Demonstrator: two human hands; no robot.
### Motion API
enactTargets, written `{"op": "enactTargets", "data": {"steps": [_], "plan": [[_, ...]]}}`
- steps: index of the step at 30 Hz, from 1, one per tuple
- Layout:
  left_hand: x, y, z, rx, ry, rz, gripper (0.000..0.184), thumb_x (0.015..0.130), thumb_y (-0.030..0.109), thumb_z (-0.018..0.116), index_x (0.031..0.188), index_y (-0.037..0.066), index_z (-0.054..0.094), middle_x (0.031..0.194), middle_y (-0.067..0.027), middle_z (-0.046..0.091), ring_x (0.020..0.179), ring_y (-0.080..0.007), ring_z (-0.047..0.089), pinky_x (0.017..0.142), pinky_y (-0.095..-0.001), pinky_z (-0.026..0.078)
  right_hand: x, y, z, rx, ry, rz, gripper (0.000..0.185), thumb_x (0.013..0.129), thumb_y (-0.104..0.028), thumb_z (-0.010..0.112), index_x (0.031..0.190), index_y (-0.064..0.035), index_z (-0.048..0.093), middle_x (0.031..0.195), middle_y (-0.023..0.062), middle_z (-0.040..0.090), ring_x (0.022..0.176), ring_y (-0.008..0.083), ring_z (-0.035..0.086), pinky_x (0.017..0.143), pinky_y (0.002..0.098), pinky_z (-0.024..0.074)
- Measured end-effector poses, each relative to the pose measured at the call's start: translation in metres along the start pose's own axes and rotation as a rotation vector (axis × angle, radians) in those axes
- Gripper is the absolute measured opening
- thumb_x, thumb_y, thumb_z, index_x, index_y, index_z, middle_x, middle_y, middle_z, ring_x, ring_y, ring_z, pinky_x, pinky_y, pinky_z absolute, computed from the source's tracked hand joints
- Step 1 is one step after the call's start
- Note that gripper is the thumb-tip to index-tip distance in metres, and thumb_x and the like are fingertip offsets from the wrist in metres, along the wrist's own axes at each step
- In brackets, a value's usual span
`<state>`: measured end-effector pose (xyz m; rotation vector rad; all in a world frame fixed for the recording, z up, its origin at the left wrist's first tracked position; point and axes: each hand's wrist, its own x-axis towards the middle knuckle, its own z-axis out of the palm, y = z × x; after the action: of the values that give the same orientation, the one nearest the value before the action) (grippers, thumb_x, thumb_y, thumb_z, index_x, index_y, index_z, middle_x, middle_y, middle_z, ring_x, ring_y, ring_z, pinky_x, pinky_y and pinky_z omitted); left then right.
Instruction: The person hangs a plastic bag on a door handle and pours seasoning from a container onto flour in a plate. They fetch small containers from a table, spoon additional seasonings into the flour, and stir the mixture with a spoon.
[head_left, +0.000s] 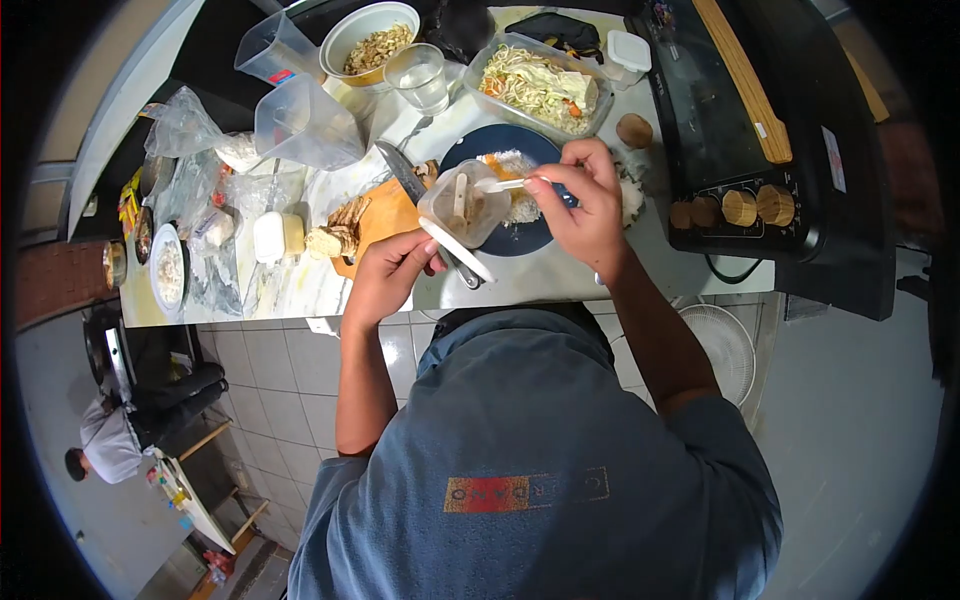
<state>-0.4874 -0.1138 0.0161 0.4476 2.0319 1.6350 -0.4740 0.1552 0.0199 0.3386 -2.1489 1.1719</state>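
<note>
My left hand [395,270] grips a small clear container [485,228] by its white lid [457,251], which hangs open at the near side. Brownish contents show inside the container, together with a pale utensil. Between the fingers of my right hand [585,205] is a small white spoon [503,185], its end at the container's rim. Behind and beneath them sits a dark blue plate [530,240] with white powder and some orange powder. To the left, a knife [402,173] lies by an orange cutting board [388,214] with sliced brown food.
A tub of shredded vegetables [535,90], a glass [418,80] and a white bowl [370,45] stand at the back. Clear containers [308,122] and plastic bags are left. A black appliance [745,200] borders the right. Another person [110,438] is far left.
</note>
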Motion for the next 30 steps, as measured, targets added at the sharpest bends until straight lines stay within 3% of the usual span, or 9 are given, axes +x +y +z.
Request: {"op": "enactTargets", "data": {"steps": [6,10,12,13,14,20,23,30], "plan": [[0.012,-0.009,0.007,-0.265,0.035,-0.034,0.022,0.098,0.016,0.048,0.103,-0.003,0.059,0.08,-0.006,0.063,0.076,-0.0122,0.059,0.071,-0.0252,0.047,-0.013,0.008,0.003,0.001,0.163,0.109,0.013,0.076,-0.005,0.074,0.085,-0.0021,0.067,0.087,0.0071,0.049,0.076,0.0185,0.05,0.066,0.0285,0.0422],[0.002,-0.021,-0.012,-0.451,0.226,-0.042,0.025,0.096,0.023,0.052,0.094,-0.001,0.059,0.079,-0.0073,0.062,0.075,-0.0156,0.061,0.069,-0.0273,0.047,-0.017,0.011,-0.002,0.011,0.235,0.201,0.01,0.077,-0.004,0.073,0.086,-0.0017,0.067,0.085,0.0073,0.05,0.078,0.0187,0.05,0.071,0.0287,0.042],[-0.005,-0.024,-0.022,-0.468,0.463,-0.047,0.026,0.096,0.025,0.051,0.089,0.0,0.058,0.074,-0.0063,0.059,0.07,-0.0167,0.061,0.065,-0.0279,0.047,-0.015,0.01,-0.003,-0.084,0.202,0.196,0.009,0.078,-0.004,0.072,0.085,-0.002,0.068,0.083,0.0069,0.051,0.079,0.0189,0.05,0.072,0.0297,0.0419],[-0.007,-0.021,-0.026,-0.503,0.557,-0.024,0.033,0.097,0.032,0.052,0.076,0.006,0.053,0.065,-0.0032,0.05,0.067,-0.018,0.058,0.063,-0.0287,0.045,-0.014,0.006,-0.003,-0.076,0.193,0.205,0.008,0.078,-0.005,0.072,0.085,-0.0023,0.068,0.082,0.0065,0.051,0.08,0.019,0.05,0.073,0.0299,0.0417],[-0.013,-0.016,-0.033,-0.533,0.601,-0.029,0.034,0.097,0.032,0.052,0.074,0.007,0.051,0.065,-0.0014,0.047,0.065,-0.0169,0.057,0.061,-0.028,0.044,-0.013,0.005,-0.001,-0.067,0.186,0.197,0.008,0.078,-0.005,0.072,0.085,-0.0023,0.068,0.082,0.0065,0.051,0.08,0.019,0.05,0.073,0.0299,0.0417],[-0.06,-0.038,-0.098,-0.498,0.85,0.13,0.031,0.097,0.029,0.053,0.075,0.007,0.052,0.066,0.0013,0.046,0.063,-0.0141,0.053,0.057,-0.0278,0.042,-0.014,0.0,0.017,-0.013,0.161,0.186,0.008,0.078,-0.005,0.072,0.086,-0.0025,0.068,0.084,0.0069,0.052,0.078,0.0185,0.05,0.071,0.0292,0.0422],[-0.07,-0.035,-0.128,-0.467,1.008,0.06,0.032,0.095,0.032,0.056,0.076,0.006,0.053,0.063,0.0016,0.044,0.062,-0.0129,0.052,0.057,-0.0267,0.04,-0.017,-0.005,0.024,-0.024,0.129,0.184,0.009,0.078,-0.005,0.072,0.086,-0.0023,0.068,0.086,0.0073,0.052,0.078,0.0179,0.051,0.071,0.0284,0.0428],[-0.07,-0.074,-0.182,-0.324,1.063,-0.164,0.04,0.091,0.041,0.061,0.075,0.006,0.054,0.063,0.001,0.046,0.059,-0.0116,0.051,0.057,-0.0256,0.04,-0.023,-0.009,0.035,0.008,0.138,0.278,0.009,0.08,-0.006,0.071,0.087,-0.0015,0.067,0.093,0.0084,0.053,0.08,0.0172,0.052,0.075,0.0275,0.0435]]}}
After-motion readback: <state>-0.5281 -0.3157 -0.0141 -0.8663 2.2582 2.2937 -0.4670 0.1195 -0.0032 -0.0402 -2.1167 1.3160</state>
